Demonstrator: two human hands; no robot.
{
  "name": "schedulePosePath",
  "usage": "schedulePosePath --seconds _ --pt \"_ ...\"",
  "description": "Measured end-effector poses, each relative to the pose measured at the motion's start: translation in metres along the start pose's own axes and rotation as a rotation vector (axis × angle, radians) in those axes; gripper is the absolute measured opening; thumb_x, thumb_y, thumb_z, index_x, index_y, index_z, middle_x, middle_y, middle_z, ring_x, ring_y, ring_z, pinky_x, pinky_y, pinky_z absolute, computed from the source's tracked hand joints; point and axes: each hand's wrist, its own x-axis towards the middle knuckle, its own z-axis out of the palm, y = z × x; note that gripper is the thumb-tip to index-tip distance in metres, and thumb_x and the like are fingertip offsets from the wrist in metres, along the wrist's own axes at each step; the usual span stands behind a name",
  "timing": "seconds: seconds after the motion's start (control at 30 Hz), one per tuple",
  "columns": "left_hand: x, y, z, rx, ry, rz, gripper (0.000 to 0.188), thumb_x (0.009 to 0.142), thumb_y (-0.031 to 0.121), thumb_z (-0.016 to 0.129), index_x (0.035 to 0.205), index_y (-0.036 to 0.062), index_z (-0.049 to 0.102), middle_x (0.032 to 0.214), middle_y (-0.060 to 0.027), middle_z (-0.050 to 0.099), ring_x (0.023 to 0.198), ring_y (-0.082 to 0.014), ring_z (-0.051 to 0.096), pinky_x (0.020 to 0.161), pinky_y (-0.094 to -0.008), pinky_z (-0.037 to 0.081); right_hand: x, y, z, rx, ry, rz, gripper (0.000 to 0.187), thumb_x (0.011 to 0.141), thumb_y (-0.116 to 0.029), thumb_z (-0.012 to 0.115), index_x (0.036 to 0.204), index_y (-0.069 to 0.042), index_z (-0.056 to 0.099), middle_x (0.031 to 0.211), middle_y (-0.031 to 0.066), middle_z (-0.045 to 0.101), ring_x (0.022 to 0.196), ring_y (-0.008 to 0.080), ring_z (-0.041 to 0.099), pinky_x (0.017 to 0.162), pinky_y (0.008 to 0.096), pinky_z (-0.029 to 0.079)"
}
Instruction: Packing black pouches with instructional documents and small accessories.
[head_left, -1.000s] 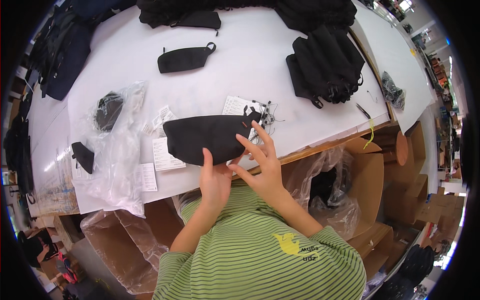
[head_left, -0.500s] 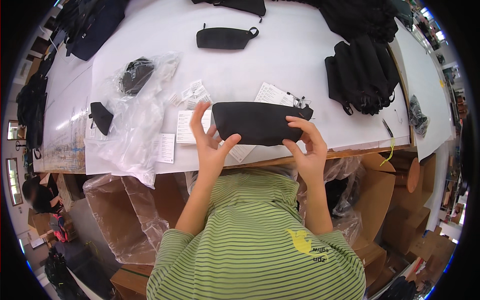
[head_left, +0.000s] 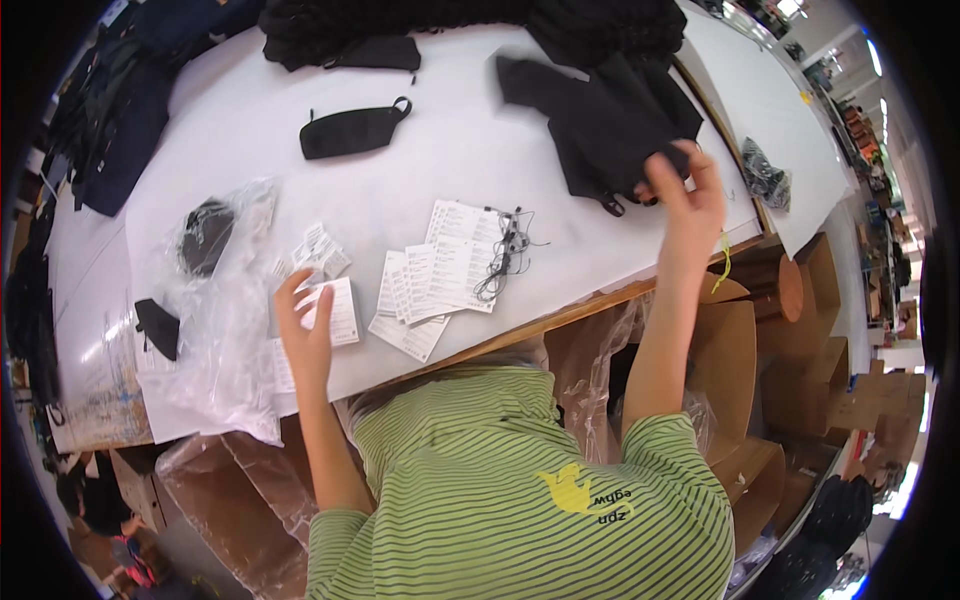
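On the white worktop (head_left: 420,190) our left hand (head_left: 305,330) lies open on a paper tag (head_left: 335,310); our right hand (head_left: 690,195) pinches the black pouch pile (head_left: 610,120), so we should lift gently.

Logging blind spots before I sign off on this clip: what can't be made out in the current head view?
- Right hand: motion-blurred against the pile of black pouches; grip unclear.
- Left hand: its palm covers part of a white card.
- Paper tags: print too small.
- Dark item in the clear plastic bag: veiled by glare.
- Dark goods: cut off at the top edge.
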Motion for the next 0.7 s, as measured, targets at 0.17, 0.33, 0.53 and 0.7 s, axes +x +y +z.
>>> schedulePosePath --seconds 0.17,0.33,0.53,0.7 --pt "-0.001 -0.076 -0.02 0.666 0.071 0.177 0.055 0.084 0.031 0.066 0.124 -0.0017 0.049 0.122 -0.0214 0.049 0.116 -0.0354 0.044 0.099 -0.0438 0.034 0.1 0.025 -0.052 0.003 0.225 -0.064 0.045 0.078 -0.012 0.074 0.114 0.002 0.054 0.1 0.0127 0.06 0.059 0.0138 0.06 0.055 0.0217 0.048" --pt "-0.003 -0.071 -0.024 0.649 -0.041 0.051 0.059 0.084 0.035 0.065 0.127 -0.0018 0.049 0.12 -0.0211 0.05 0.114 -0.0365 0.044 0.099 -0.0437 0.034 0.101 0.048 -0.058 -0.529 0.291 -0.08 0.059 0.073 -0.022 0.077 0.122 -0.002 0.05 0.119 0.0121 0.056 0.051 0.0108 0.054 0.051 0.0224 0.045" --pt "-0.002 -0.063 -0.019 0.676 0.139 0.166 0.046 0.084 0.028 0.066 0.115 -0.0024 0.053 0.114 -0.0173 0.054 0.109 -0.0344 0.047 0.094 -0.0417 0.038 0.018 0.064 0.008 -0.508 -0.265 -0.166 0.012 0.079 -0.013 0.068 0.091 -0.01 0.066 0.066 -0.0008 0.059 0.053 0.0055 0.038 0.049 0.0206 0.033" --pt "0.0 -0.037 -0.029 0.419 0.041 -0.177 0.04 0.085 0.021 0.065 0.11 -0.007 0.05 0.104 -0.017 0.059 0.096 -0.0297 0.055 0.087 -0.036 0.043 -0.026 0.12 0.018 -0.985 -0.754 0.051 0.014 0.073 -0.016 0.07 0.083 -0.008 0.063 0.074 0.0078 0.063 0.066 0.0235 0.059 0.062 0.0344 0.046"
